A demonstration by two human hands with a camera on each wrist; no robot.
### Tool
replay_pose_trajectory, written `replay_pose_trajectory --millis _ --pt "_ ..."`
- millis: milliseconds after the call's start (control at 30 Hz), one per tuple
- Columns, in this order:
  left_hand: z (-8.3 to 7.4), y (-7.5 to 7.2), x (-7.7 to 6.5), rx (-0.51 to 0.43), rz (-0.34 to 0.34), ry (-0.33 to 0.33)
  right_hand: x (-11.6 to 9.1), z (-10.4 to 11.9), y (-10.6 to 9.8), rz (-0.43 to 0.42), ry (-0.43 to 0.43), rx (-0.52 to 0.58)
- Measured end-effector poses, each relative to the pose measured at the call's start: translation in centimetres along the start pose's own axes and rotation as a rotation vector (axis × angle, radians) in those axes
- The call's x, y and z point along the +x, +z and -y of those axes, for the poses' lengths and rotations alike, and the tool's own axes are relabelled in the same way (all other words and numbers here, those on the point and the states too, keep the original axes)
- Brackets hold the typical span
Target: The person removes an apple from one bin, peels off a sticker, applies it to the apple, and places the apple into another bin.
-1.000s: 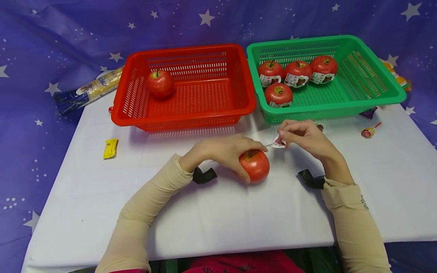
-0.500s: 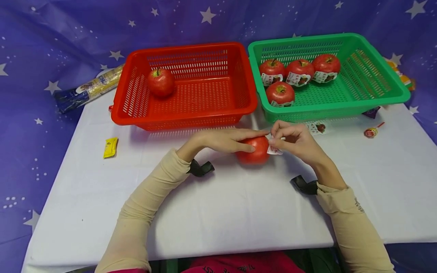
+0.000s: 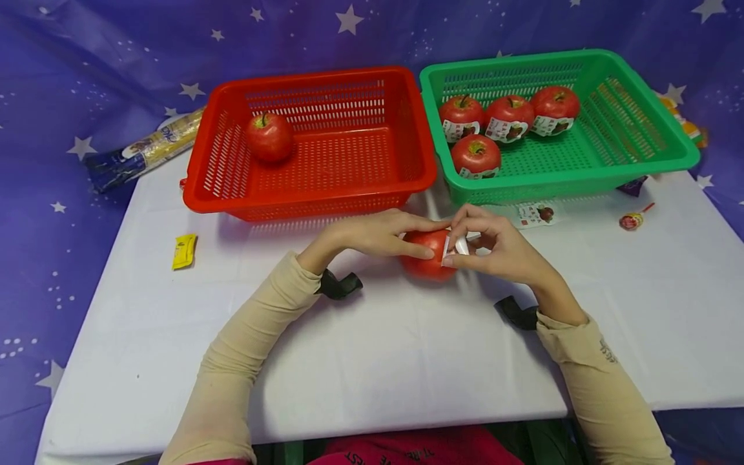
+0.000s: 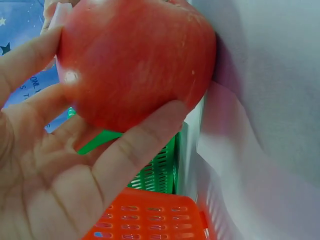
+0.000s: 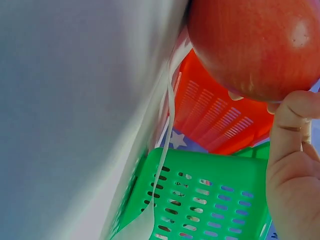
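A red apple [image 3: 429, 266] sits on the white table in front of the baskets. My left hand [image 3: 374, 234] grips it from the left, and in the left wrist view the thumb and fingers are spread around the apple [image 4: 135, 60]. My right hand [image 3: 496, 250] pinches a white sticker label [image 3: 458, 247] right at the apple's right side. In the right wrist view the right fingers reach the underside of the apple [image 5: 255, 45]; the label is hidden there.
A red basket [image 3: 314, 203] holds one bare apple [image 3: 270, 137]. Several labelled apples [image 3: 509, 118] lie in the green basket [image 3: 581, 184]. A clear label strip [image 3: 536, 214] lies before it. Around are a yellow packet [image 3: 184, 251], a lollipop [image 3: 631, 221] and a spaghetti pack [image 3: 148, 150].
The right hand has brought the label leftward against the apple's side. The left hand and apple have shifted slightly away from me, and the apple has tilted. More of the label strip now shows.
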State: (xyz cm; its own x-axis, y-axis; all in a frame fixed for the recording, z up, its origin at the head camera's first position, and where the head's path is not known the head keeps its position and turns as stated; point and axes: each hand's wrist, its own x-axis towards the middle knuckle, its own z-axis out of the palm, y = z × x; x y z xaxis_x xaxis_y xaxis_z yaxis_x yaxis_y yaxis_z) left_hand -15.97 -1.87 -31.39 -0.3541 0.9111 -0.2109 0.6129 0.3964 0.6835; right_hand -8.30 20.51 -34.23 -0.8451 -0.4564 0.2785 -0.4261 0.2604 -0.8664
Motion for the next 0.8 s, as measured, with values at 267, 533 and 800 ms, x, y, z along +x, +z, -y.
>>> replay_pose_trajectory --millis 267,533,800 --pt "0.3 -0.1 0.2 0.003 -0.011 -0.052 -0.2 0.0 0.1 -0.008 -0.085 0.075" --pt "0.3 -0.1 0.1 0.007 -0.023 -0.036 0.1 0.3 1.1 -0.131 -0.050 -0.049" --pt "-0.3 0.1 -0.1 0.068 -0.043 -0.035 0.2 0.4 1.6 -0.154 -0.032 -0.127"
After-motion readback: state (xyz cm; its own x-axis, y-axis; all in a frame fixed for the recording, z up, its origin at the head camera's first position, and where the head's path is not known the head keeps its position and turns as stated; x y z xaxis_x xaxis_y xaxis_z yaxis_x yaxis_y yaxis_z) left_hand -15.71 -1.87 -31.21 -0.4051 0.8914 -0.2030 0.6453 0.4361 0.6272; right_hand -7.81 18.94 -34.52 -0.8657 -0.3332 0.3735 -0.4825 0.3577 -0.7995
